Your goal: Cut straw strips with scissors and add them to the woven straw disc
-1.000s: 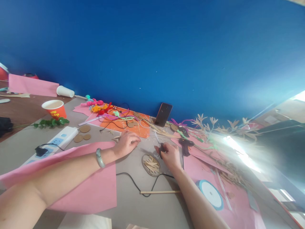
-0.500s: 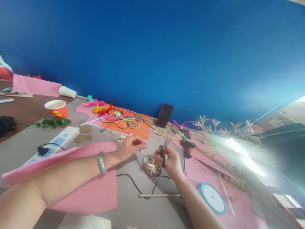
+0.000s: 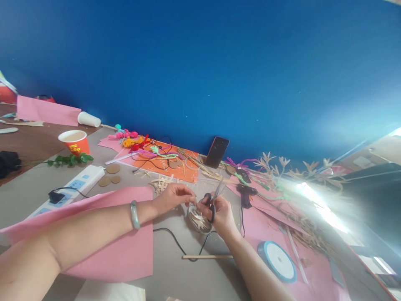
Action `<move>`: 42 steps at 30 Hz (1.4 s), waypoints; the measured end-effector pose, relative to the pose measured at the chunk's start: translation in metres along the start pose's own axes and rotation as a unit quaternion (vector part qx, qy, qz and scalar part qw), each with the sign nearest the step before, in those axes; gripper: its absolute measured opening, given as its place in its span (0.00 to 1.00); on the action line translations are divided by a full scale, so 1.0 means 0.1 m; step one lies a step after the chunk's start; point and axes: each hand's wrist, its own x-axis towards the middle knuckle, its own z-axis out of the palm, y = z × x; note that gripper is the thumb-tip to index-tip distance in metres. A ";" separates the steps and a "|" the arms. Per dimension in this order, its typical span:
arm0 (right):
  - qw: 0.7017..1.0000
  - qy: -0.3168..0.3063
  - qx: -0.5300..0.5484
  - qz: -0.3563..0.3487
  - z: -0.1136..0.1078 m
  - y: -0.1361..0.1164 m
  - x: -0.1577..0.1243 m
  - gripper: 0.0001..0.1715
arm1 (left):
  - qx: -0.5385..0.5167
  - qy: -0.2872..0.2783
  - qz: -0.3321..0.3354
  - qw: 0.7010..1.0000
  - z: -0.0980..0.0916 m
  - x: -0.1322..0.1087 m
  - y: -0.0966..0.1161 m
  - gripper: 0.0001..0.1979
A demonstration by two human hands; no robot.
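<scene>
Black-handled metal scissors (image 3: 218,190) sit in my right hand (image 3: 224,212), above the grey tabletop (image 3: 181,278), with their blades pointing up and away from me. That hand is curled closed around the handle loops, while its thumb and forefinger reach towards my left hand. My left hand (image 3: 173,198) has its thumb and fingertips drawn nearly together, right by the right thumb; whether a sliver is pinched between them I cannot tell. A grey-green stone bangle (image 3: 134,214) circles my left wrist.

Just below my meeting fingertips rests a small oval dish (image 3: 202,230), partly covered by my right hand, with pale, flat, narrow strips (image 3: 197,220) heaped inside. More cream-coloured shavings (image 3: 161,184) lie just beyond my left hand. Under my left forearm spreads a large pink paper sheet (image 3: 125,257). Nearer me than the dish, a thin wooden stick (image 3: 203,257) crosses a black cord (image 3: 171,232). Right of my right hand lies a black glue gun (image 3: 246,193), and beside that forearm is a white-centred ribbon roll with a light blue rim (image 3: 278,261). Farther back, a dark phone (image 3: 217,152) leans against the blue wall (image 3: 194,75).
</scene>
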 end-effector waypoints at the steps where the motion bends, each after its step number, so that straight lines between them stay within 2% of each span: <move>1: 1.000 0.002 0.005 0.001 0.01 0.00 0.00 0.12 | -0.001 -0.002 -0.002 1.000 0.00 0.00 0.00 0.10; 5: 1.000 0.005 -0.005 0.001 0.02 0.02 0.01 0.13 | -0.006 0.000 -0.008 1.000 0.00 -0.01 0.00 0.12; 10: 0.986 0.015 -0.166 -0.023 -0.07 0.04 0.08 0.13 | 0.003 0.016 0.007 1.000 -0.02 -0.01 0.02 0.12; 14: 0.965 -0.037 -0.258 -0.016 -0.18 0.05 0.13 0.16 | 0.010 0.048 0.026 0.998 -0.04 0.01 0.04 0.11; 20: 0.940 -0.099 -0.324 -0.038 -0.20 0.05 0.11 0.17 | 0.012 0.045 0.058 0.997 -0.05 0.02 0.03 0.11; 27: 0.930 -0.092 -0.355 -0.037 -0.17 0.05 0.08 0.19 | 0.019 0.038 0.069 0.997 -0.05 0.01 0.03 0.08; 42: 0.940 -0.095 -0.328 -0.028 -0.15 0.06 0.09 0.22 | 0.019 0.033 0.061 0.997 -0.04 0.01 0.01 0.08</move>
